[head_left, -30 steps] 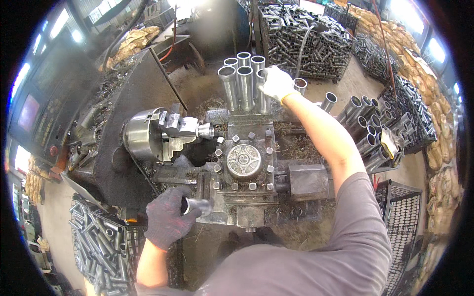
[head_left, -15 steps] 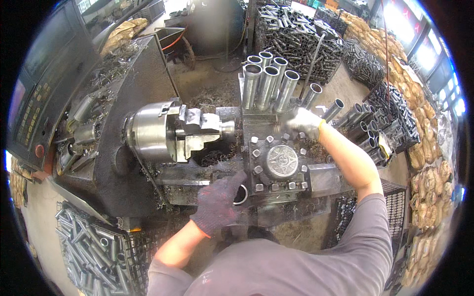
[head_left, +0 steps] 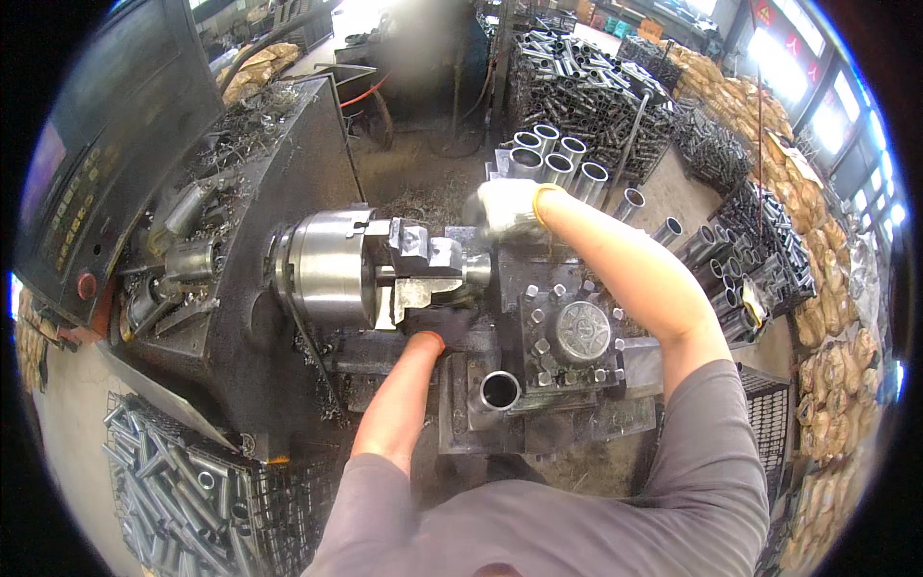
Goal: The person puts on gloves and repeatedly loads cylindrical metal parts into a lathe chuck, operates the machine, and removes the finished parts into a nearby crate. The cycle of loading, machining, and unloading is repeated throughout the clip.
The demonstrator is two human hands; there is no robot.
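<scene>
A lathe chuck with stepped jaws stands left of centre, and a short metal tube end shows at the right of the jaws. My left hand, in a dark glove, reaches in just below that tube end; its fingers blend into the dark machine. My right hand, in a white glove, is above and beyond the tube end, with its fingers smeared by motion. Right of centre sits the square tool post with its round cap. An upright metal tube stands nearer me, beside the tool post.
Several upright tubes stand behind my right hand, and more lean in a row to the right. A wire crate of loose tubes is at lower left. The control panel rises at left. Heaped metal parts fill a far crate.
My left hand has moved from the near upright tube forward to below the chuck's tube end. My right hand has swung left from beside the standing tubes. The whole view has shifted slightly.
</scene>
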